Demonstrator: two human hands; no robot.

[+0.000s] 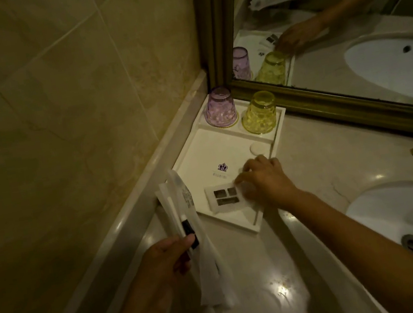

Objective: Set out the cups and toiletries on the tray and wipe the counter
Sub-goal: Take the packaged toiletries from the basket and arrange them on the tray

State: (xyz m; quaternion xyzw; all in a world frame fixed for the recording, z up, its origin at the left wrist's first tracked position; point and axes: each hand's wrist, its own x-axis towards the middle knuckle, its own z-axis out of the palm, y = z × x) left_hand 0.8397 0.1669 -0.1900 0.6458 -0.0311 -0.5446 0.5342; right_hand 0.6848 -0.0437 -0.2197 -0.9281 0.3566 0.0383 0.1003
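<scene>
Head view looks down on the pale stone bench [319, 165], with the sink [412, 215] at my right and the framed mirror [337, 33] along the back. Tucked into the corner by the tiled wall sits the white tray [200, 157]. In its far strip two cups stand upside down: the purple cup [220, 111] to the left and the yellow cup [259, 113] beside it, close but apart.

My left hand [163, 262] is closed around a bundle of long white packets [182, 215], thumb pressed over a dark label, the packets fanning up over the tray's near left corner. My right hand [263, 178] rests on the tray's near end, fingertips pinching the edge of a flat white sachet [224, 198] with dark blocks printed on it. The sachet lies on the tray floor, near the front rim.

I judge the step in hand is laying out the toiletries. To do it well I should square the sachet to the tray's edges, print side up, and leave clear floor beside it for the long packets, so nothing overhangs the rim.

Hard to make out: the light is dim, the printing is unreadable, and I cannot tell how many packets are in my left hand or what they contain. A small round white thing [257, 148] near the tray's right side could be a soap or a moulded recess. No wiping cloth is in sight.
</scene>
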